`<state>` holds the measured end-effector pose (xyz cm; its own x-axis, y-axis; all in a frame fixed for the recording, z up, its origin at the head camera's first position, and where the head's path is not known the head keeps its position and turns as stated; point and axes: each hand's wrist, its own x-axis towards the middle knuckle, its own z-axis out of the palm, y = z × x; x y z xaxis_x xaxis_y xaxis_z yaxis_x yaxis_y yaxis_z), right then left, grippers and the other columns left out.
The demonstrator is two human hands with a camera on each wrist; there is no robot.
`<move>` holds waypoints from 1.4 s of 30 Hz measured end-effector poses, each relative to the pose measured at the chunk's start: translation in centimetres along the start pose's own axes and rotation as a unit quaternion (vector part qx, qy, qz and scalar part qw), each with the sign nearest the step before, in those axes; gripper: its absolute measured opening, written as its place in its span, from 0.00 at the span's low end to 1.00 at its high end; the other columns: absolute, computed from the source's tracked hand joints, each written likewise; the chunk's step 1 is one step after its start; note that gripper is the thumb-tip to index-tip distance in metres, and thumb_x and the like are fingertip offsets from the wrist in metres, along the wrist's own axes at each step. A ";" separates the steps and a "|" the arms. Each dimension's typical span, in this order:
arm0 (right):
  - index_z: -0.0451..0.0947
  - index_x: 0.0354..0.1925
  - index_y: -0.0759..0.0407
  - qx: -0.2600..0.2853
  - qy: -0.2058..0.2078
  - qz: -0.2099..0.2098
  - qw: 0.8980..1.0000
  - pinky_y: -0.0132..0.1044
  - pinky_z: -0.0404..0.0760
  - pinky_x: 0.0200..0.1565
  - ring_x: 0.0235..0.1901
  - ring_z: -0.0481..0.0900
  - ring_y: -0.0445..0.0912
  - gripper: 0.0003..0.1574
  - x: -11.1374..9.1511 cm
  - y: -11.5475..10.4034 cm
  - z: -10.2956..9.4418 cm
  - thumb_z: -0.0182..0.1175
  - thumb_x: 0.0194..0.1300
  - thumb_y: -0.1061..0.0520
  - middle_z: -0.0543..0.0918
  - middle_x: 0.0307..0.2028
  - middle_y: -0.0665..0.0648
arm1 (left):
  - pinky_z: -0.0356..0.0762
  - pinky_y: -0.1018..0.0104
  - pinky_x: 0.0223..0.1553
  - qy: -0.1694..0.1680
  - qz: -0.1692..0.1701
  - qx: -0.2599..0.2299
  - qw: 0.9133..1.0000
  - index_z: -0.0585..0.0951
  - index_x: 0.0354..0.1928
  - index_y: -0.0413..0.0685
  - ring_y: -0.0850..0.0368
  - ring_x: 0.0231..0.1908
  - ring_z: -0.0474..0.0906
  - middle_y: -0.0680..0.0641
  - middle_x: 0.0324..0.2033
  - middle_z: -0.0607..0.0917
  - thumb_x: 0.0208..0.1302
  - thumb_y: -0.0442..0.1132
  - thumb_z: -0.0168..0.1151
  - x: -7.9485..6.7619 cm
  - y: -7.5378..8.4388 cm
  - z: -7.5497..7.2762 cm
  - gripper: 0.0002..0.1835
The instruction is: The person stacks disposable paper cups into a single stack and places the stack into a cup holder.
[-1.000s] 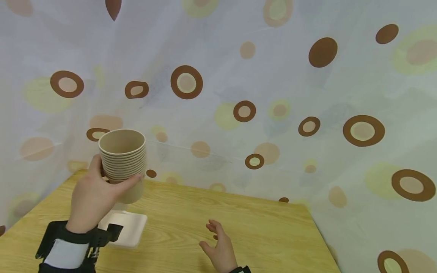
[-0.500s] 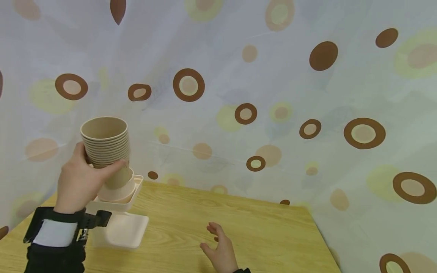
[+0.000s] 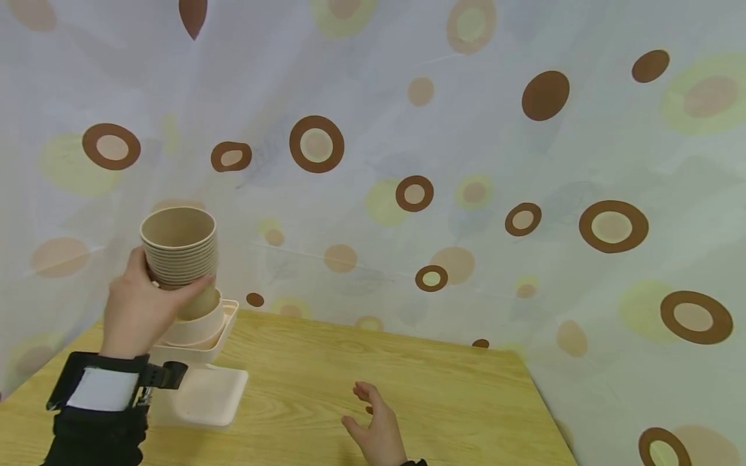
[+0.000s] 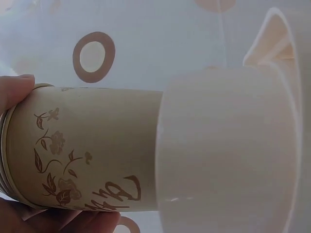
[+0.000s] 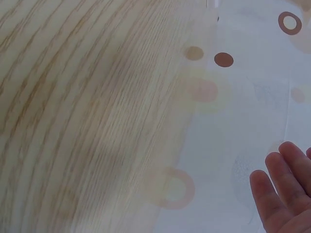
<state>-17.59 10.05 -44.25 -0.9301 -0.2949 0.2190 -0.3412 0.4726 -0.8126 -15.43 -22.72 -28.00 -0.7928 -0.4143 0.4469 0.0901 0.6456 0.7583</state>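
Note:
My left hand (image 3: 138, 309) grips a tall stack of nested beige paper cups (image 3: 180, 262), rims up. In the left wrist view the lowest paper cup (image 4: 104, 138) shows brown flower print and lettering, and its bottom end sits inside the mouth of a cream round cup holder (image 4: 228, 155). That holder rises from a cream rimmed tray (image 3: 226, 323), partly hidden behind my left hand. My right hand (image 3: 380, 427) hovers over the table at the front, fingers loosely bent and holding nothing. Its fingers (image 5: 282, 187) show at the right wrist view's edge.
A flat cream plate (image 3: 212, 396) extends in front of the rimmed tray on the wood-grain table (image 3: 303, 388). A pale curtain (image 3: 361, 116) with brown and yellow circles hangs behind the table and along its sides.
My left hand has carried the cup stack left, then slightly down, so its bottom now sits in the round holder, which came into view. My right hand has hardly moved.

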 end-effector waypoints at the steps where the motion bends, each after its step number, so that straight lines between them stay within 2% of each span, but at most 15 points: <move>1: 0.66 0.58 0.74 0.000 0.000 0.000 1.000 0.59 0.75 0.49 0.54 0.73 0.63 0.36 0.0 0.0 0.0 0.64 0.56 0.58 0.77 0.55 0.72 | 0.67 0.27 0.50 -0.001 -0.002 0.000 1.000 0.56 0.67 0.31 0.26 0.53 0.69 0.22 0.57 0.71 0.50 0.58 0.66 0.0 -0.1 0.1 0.52; 6: 0.68 0.57 0.72 0.000 -0.006 -0.004 1.000 0.58 0.76 0.49 0.53 0.73 0.63 0.33 0.1 0.1 0.1 0.64 0.57 0.57 0.77 0.54 0.72 | 0.68 0.29 0.48 -0.011 -0.008 -0.005 1.000 0.56 0.65 0.30 0.27 0.52 0.69 0.23 0.56 0.71 0.50 0.56 0.66 -0.2 -0.9 0.8 0.50; 18: 0.70 0.55 0.73 -0.009 -0.007 -0.016 1.000 0.60 0.76 0.49 0.52 0.74 0.64 0.29 0.2 0.3 0.4 0.62 0.58 0.58 0.78 0.53 0.73 | 0.71 0.32 0.46 0.002 0.004 0.007 1.000 0.63 0.60 0.26 0.29 0.49 0.72 0.23 0.51 0.74 0.48 0.53 0.69 -0.6 -2.2 1.8 0.46; 24: 0.70 0.56 0.73 0.003 -0.017 -0.002 1.000 0.59 0.75 0.50 0.53 0.73 0.64 0.30 0.3 0.4 0.5 0.62 0.58 0.59 0.78 0.54 0.72 | 0.71 0.32 0.46 0.004 -0.006 0.022 1.000 0.64 0.59 0.27 0.29 0.49 0.72 0.23 0.51 0.75 0.48 0.55 0.69 -0.8 -2.4 1.9 0.46; 34: 0.70 0.55 0.72 0.003 -0.016 0.005 1.000 0.59 0.76 0.50 0.53 0.73 0.63 0.30 0.2 0.5 0.6 0.63 0.58 0.58 0.78 0.54 0.72 | 0.72 0.33 0.45 0.012 -0.013 0.016 1.000 0.65 0.59 0.28 0.29 0.48 0.73 0.24 0.50 0.76 0.46 0.58 0.68 -1.2 -2.5 1.9 0.47; 42: 0.71 0.55 0.72 0.000 -0.012 -0.002 1.000 0.58 0.76 0.49 0.52 0.74 0.62 0.29 0.2 0.5 0.6 0.63 0.58 0.59 0.78 0.53 0.71 | 0.70 0.32 0.48 -0.009 -0.041 -0.007 0.999 0.62 0.64 0.30 0.29 0.52 0.71 0.24 0.54 0.74 0.46 0.59 0.68 -1.2 -2.6 1.6 0.51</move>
<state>-17.87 9.75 -44.94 -0.9252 -0.3170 0.2084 -0.3445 0.4721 -0.8114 -15.71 -22.90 -31.29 -0.8081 -0.4545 0.3748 0.0323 0.6011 0.7985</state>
